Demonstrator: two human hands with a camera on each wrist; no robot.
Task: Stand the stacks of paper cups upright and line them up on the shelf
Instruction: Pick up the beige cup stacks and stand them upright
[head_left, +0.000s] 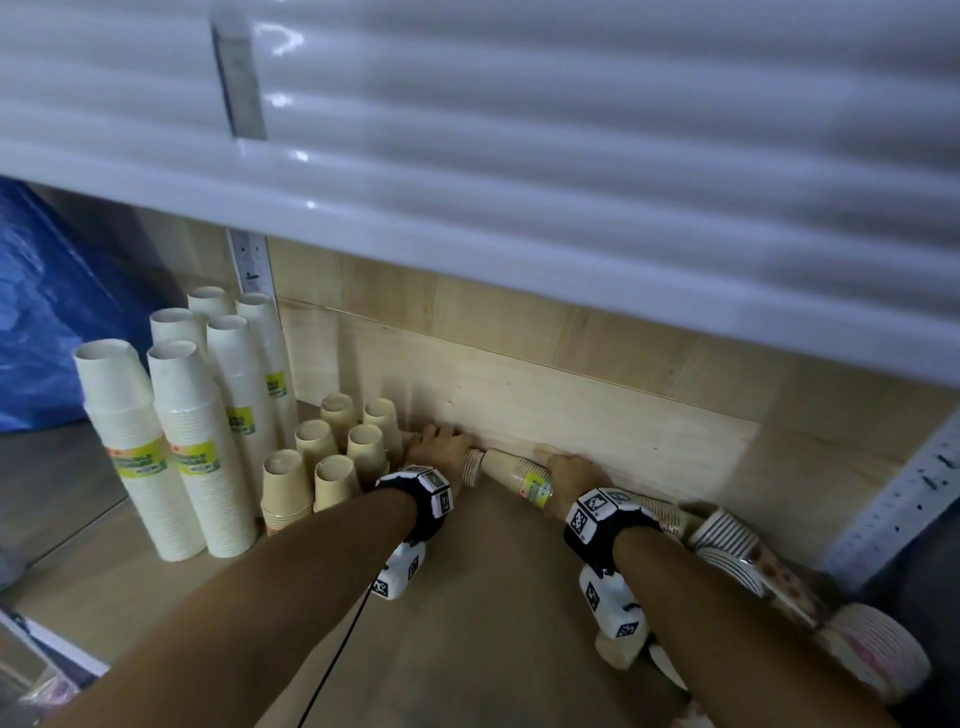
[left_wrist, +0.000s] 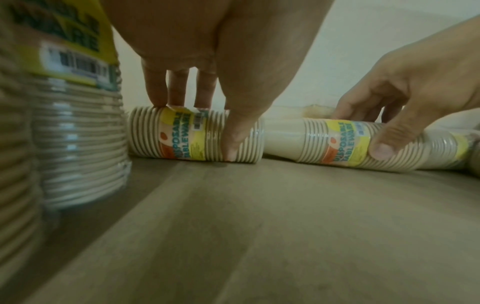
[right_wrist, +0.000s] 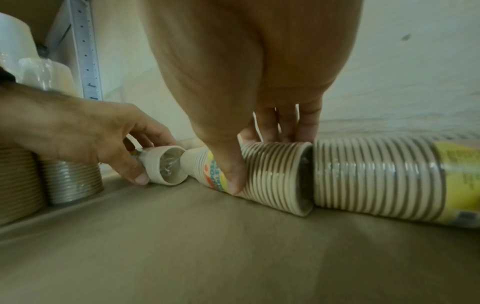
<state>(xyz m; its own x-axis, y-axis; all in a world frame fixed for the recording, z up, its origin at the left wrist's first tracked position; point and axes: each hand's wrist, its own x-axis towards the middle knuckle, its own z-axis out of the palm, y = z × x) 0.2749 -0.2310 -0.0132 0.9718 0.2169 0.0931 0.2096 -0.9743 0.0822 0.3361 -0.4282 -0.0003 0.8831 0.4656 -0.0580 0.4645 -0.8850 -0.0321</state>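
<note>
Two short beige paper-cup stacks w/ yellow labels lie on their sides end to end along the back of the wooden shelf (head_left: 467, 597), long axes running left-right. Left hand (head_left: 439, 447) grips the left stack (left_wrist: 194, 135), right hand (head_left: 574, 475) the right stack (right_wrist: 259, 168); upright beige stacks (head_left: 332, 457) stand just left

A tall wrapped stack of ridged beige paper cups (left_wrist: 78, 133) at nine o'clock is blurred, its yellow label cut off by the top edge.
</note>
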